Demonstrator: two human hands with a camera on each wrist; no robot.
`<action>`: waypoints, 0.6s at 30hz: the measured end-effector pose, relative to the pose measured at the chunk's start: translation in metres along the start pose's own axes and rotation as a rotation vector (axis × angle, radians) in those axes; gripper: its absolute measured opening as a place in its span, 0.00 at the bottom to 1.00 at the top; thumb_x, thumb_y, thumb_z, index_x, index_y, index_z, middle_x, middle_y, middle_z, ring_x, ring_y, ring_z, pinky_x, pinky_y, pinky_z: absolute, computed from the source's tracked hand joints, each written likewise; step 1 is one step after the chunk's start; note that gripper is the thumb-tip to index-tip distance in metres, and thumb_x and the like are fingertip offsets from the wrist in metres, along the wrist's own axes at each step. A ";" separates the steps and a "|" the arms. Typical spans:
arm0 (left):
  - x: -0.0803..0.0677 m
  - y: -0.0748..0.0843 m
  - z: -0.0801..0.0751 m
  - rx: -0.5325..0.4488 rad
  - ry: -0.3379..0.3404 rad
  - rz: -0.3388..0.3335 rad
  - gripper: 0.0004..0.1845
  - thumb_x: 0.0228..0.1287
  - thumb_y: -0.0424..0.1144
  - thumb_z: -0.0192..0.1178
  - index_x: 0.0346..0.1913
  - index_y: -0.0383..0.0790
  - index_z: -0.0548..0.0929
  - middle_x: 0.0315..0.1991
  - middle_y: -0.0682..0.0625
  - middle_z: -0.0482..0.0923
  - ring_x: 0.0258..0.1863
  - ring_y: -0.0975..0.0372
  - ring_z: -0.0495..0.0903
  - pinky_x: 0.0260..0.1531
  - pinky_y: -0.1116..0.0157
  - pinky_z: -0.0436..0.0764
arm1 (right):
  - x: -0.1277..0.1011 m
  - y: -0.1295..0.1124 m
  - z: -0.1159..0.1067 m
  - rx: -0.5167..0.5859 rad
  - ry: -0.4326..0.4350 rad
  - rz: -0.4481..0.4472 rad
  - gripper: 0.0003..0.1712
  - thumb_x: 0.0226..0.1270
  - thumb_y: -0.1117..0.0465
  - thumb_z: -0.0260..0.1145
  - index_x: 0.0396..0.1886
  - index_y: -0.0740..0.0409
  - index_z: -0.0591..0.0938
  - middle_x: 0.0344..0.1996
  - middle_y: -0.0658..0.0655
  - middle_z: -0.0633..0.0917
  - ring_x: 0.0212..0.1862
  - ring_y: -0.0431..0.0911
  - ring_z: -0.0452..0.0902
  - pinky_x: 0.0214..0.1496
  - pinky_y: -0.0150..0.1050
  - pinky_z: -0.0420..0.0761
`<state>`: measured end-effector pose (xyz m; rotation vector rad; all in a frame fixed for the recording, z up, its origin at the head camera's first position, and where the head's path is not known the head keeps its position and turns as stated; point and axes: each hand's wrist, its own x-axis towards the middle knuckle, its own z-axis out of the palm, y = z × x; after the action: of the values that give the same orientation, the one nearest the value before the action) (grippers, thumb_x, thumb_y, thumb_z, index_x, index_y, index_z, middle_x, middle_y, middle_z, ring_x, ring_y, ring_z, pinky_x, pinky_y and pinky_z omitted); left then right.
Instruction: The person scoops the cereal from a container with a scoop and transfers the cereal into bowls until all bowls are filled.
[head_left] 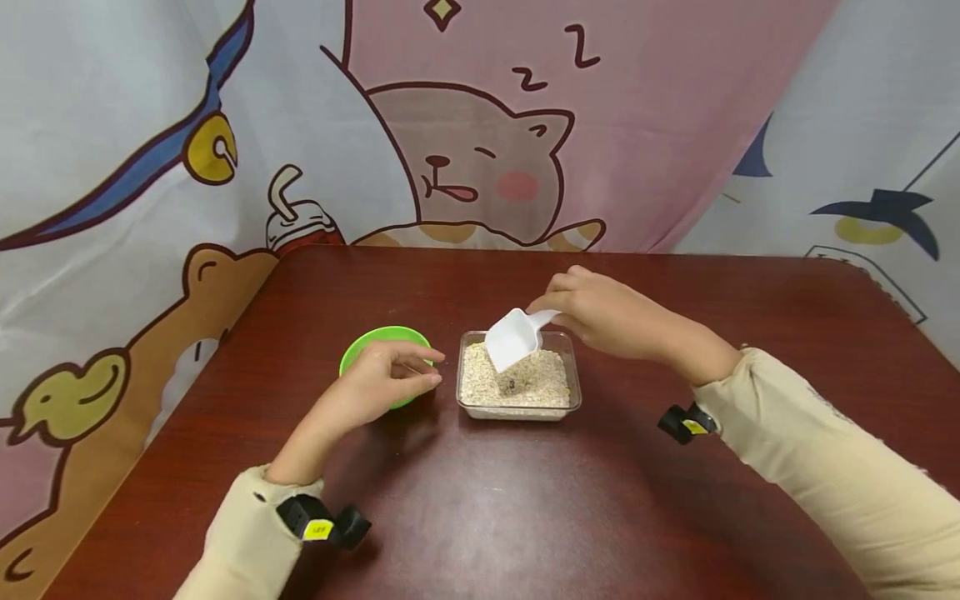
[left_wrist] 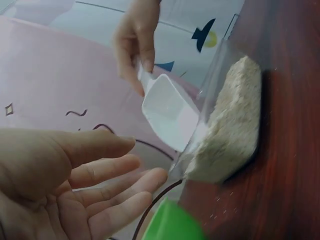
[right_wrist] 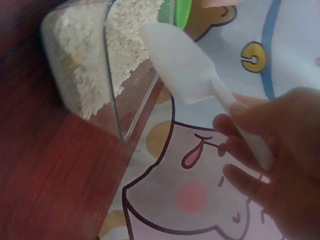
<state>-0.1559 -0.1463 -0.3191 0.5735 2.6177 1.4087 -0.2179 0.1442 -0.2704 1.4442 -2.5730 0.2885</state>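
Observation:
My right hand (head_left: pixel 596 312) pinches the handle of a white scoop (head_left: pixel 513 340). The scoop hangs tilted over a clear rectangular container (head_left: pixel 519 412), and its bowl looks empty in the left wrist view. Pale oat flakes (head_left: pixel 480 377) fill much of that container, with a dent in them below the scoop. To the left stands a bright green bowl (head_left: pixel 362 348), partly hidden behind my left hand (head_left: pixel 371 385). That hand hovers at the bowl's near side, fingers loosely bent and holding nothing; whether it touches the rim I cannot tell. What lies inside the bowl is covered from view.
Both containers stand on a dark red-brown table (head_left: pixel 480 517). A few crumbs lie on it between bowl and container. Behind the table hangs a cloth (head_left: pixel 645 125) printed with cartoon animals. Each sleeve carries a small black device (head_left: pixel 315 518) at the wrist.

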 end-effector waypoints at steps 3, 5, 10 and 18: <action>0.004 0.002 0.008 0.037 -0.005 -0.012 0.14 0.56 0.33 0.62 0.47 0.33 0.81 0.37 0.45 0.82 0.34 0.57 0.81 0.37 0.62 0.78 | 0.000 0.002 -0.002 -0.052 -0.031 -0.029 0.15 0.55 0.71 0.66 0.43 0.58 0.84 0.32 0.51 0.80 0.36 0.47 0.69 0.40 0.38 0.70; 0.006 0.002 0.012 0.048 -0.012 -0.012 0.14 0.56 0.32 0.62 0.46 0.33 0.81 0.37 0.44 0.82 0.35 0.56 0.81 0.38 0.62 0.78 | 0.002 0.002 -0.004 -0.080 -0.048 -0.051 0.16 0.53 0.72 0.67 0.42 0.58 0.84 0.33 0.51 0.80 0.36 0.47 0.70 0.40 0.39 0.70; 0.011 0.001 0.022 0.027 -0.030 -0.021 0.15 0.57 0.30 0.61 0.47 0.31 0.80 0.39 0.42 0.81 0.39 0.55 0.80 0.41 0.60 0.78 | 0.007 -0.001 -0.009 -0.098 -0.077 -0.068 0.19 0.50 0.75 0.67 0.43 0.58 0.84 0.32 0.51 0.79 0.37 0.47 0.69 0.38 0.38 0.71; 0.012 0.001 0.034 0.036 -0.027 -0.035 0.16 0.58 0.27 0.59 0.50 0.29 0.78 0.45 0.39 0.79 0.41 0.53 0.81 0.41 0.62 0.78 | 0.015 -0.007 -0.005 -0.079 -0.102 -0.083 0.19 0.47 0.77 0.68 0.42 0.59 0.85 0.30 0.51 0.78 0.36 0.46 0.68 0.38 0.36 0.70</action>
<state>-0.1577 -0.1144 -0.3364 0.5449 2.6240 1.3369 -0.2198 0.1294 -0.2607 1.5706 -2.5619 0.1029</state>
